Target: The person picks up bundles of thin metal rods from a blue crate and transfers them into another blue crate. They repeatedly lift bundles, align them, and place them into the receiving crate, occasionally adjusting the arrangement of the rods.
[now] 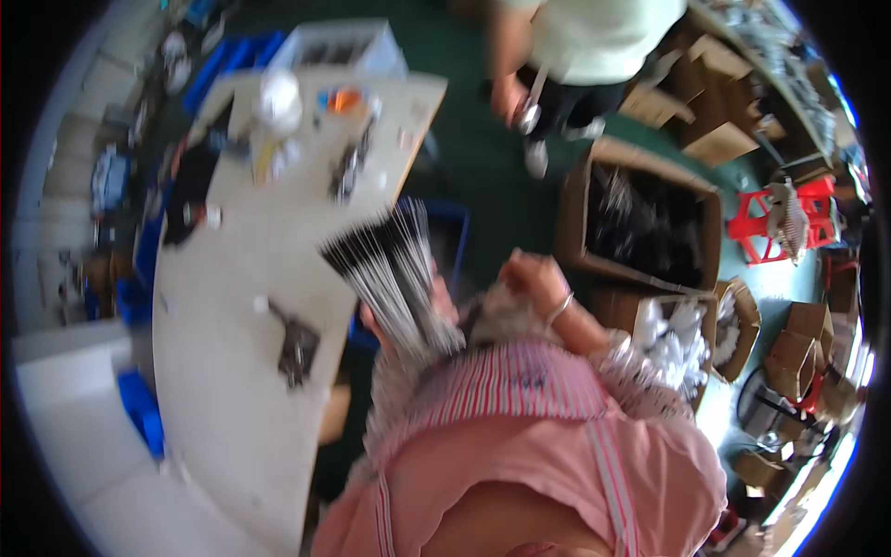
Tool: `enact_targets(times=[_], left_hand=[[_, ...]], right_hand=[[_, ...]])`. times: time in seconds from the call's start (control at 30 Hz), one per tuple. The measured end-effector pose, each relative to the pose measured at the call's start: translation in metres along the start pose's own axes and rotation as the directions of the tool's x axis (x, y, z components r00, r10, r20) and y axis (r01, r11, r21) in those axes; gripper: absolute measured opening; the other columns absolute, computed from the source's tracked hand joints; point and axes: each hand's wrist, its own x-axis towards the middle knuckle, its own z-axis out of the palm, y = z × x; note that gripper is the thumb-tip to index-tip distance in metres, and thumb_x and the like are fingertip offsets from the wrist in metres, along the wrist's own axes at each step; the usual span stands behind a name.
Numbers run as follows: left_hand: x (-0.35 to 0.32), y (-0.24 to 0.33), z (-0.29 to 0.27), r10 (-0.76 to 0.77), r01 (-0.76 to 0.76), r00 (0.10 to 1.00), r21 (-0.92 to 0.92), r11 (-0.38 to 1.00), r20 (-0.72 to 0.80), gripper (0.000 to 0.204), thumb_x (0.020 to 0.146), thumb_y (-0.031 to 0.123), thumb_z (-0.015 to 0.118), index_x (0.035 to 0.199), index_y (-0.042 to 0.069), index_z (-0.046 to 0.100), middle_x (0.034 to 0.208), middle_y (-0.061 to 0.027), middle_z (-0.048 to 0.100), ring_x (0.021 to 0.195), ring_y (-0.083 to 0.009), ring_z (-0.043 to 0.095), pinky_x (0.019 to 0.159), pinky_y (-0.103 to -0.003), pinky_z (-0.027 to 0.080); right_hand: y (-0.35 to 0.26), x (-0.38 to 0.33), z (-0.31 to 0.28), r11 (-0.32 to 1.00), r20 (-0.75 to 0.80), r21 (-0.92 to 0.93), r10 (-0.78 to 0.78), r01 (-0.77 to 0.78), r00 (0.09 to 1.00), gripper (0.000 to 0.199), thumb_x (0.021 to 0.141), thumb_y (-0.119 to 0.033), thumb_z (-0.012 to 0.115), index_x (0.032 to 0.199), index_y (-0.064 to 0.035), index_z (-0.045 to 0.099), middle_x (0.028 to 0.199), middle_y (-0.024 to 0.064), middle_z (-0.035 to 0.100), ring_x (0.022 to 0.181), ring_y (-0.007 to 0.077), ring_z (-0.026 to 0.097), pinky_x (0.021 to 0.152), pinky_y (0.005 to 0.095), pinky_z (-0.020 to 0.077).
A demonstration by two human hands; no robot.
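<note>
My left hand [440, 295] is wrapped round a thick bundle of thin metal rods [394, 278] with dark ends, held in front of my body beside the table. The rods fan out toward their far ends, and part of the hand is hidden behind them. To the right, my right hand [536, 281] is raised with its fingers curled in, apart from the bundle. Nothing shows in it, and a bracelet sits on its wrist.
A pale table [237, 278] on the left bears a dark metal tool [297, 348] and small parts. An open carton [573, 209] with black items stands to the right, near a carton of white pieces [673, 339]. Ahead stands another person [594, 42]. Red stools [756, 223] are farther right.
</note>
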Motion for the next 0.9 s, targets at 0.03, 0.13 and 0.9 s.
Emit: enact_targets(times=[0.03, 0.13, 0.9], left_hand=[[-0.014, 0.011, 0.005, 0.069, -0.068, 0.997, 0.050, 0.996, -0.022, 0.106, 0.056, 0.052, 0.083, 0.134, 0.006, 0.027, 0.102, -0.0035, 0.050, 0.088, -0.0155, 0.050, 0.076, -0.034, 0.041], [-0.065, 0.029, 0.012, 0.241, -0.225, 0.958, 0.113, 0.968, -0.154, 0.111, 0.057, 0.055, 0.080, 0.135, 0.002, 0.023, 0.104, -0.0068, 0.043, 0.093, -0.0179, 0.046, 0.081, -0.035, 0.035], [0.011, 0.002, 0.055, -0.004, 0.186, 0.938, 0.495, 0.849, -0.346, 0.076, 0.077, 0.051, 0.061, 0.126, -0.003, 0.040, 0.111, -0.0177, 0.056, 0.103, -0.0325, 0.055, 0.089, -0.045, 0.046]], right_hand=[[-0.004, -0.002, 0.000, 0.914, -0.010, 0.278, 0.310, -0.295, 0.951, 0.022, 0.086, -0.025, 0.055, 0.090, -0.0060, 0.065, 0.076, 0.0079, 0.064, 0.063, 0.0143, 0.060, 0.058, 0.0282, 0.0491], [0.022, 0.008, -0.013, 0.944, 0.104, -0.090, 0.325, -0.317, 0.940, 0.028, 0.087, -0.031, 0.054, 0.090, -0.0054, 0.067, 0.082, 0.0115, 0.067, 0.069, 0.0226, 0.064, 0.066, 0.0348, 0.0512], [0.223, 0.099, -0.022, 0.559, 0.066, -0.802, 0.436, -0.213, 0.898, 0.033, 0.081, -0.037, 0.057, 0.085, -0.0076, 0.071, 0.078, 0.0110, 0.069, 0.074, 0.0277, 0.067, 0.067, 0.0409, 0.0526]])
